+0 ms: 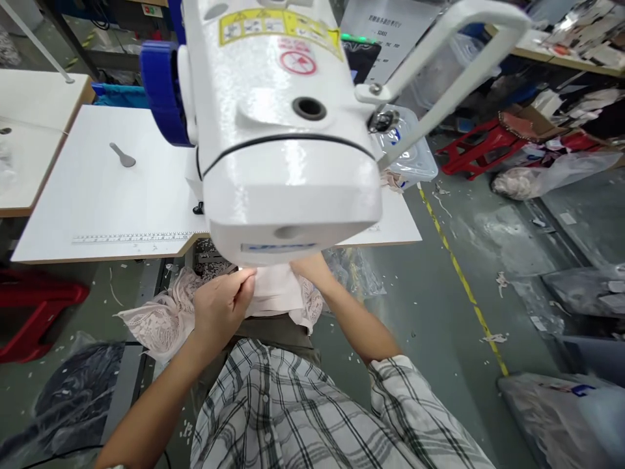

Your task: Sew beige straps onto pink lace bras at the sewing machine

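A white sewing machine [293, 182] fills the upper middle of the head view, and its head hides the needle area. Just below it, my left hand [222, 303] is closed, thumb and fingers pinching the edge of a pale pink lace garment [278, 290]. Lace parts of this garment hang to the left and right over my lap. My right hand [308, 264] reaches under the machine head at the garment's right side. Its fingers are hidden behind the machine, so their grip does not show.
A grey spoon-shaped tool [123, 155] lies on the white table [97, 189], with a printed ruler along the front edge. A clear plastic box [410, 150] stands right of the machine. Red stools [493, 143] and plastic bags [566, 417] sit on the scrap-strewn floor.
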The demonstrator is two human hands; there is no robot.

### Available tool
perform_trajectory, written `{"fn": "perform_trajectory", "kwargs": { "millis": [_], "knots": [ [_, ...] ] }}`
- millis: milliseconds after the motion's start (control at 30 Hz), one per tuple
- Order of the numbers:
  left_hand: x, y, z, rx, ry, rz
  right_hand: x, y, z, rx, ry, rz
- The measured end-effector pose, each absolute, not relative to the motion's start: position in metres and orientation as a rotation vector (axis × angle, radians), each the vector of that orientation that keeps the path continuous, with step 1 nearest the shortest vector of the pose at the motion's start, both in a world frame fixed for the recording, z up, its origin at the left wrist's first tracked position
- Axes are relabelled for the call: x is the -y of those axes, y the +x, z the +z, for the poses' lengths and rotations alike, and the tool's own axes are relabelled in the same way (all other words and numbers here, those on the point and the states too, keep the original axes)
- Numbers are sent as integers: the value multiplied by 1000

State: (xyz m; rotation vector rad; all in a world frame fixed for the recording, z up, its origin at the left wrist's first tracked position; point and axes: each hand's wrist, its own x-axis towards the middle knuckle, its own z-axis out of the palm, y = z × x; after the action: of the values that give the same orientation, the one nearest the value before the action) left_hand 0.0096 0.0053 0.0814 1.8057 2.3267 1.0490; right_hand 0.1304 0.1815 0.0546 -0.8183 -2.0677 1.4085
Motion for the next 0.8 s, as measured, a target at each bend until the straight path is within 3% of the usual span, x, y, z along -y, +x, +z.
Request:
{"fn": "perform_trajectory", "kwargs": {
  "millis": [167, 267, 367, 567, 800],
  "knots": [
    [-4, 7, 84, -2242, 1811, 1036, -156, 143, 39, 1392, -844, 2043],
    [6, 3, 83, -2145, 1930, 914, -133, 161, 29, 1129, -803, 2208],
    [18, 7, 80, -2114, 2007, 796, -109, 186, 21, 1261, -765, 2039],
    [26, 40, 62, -1892, 2300, 692, -78, 234, 10, 2061, -422, 1283],
    [26, 40, 54, -1985, 2432, 623, -75, 251, 17, 2354, -5, 1019]
  ]
}}
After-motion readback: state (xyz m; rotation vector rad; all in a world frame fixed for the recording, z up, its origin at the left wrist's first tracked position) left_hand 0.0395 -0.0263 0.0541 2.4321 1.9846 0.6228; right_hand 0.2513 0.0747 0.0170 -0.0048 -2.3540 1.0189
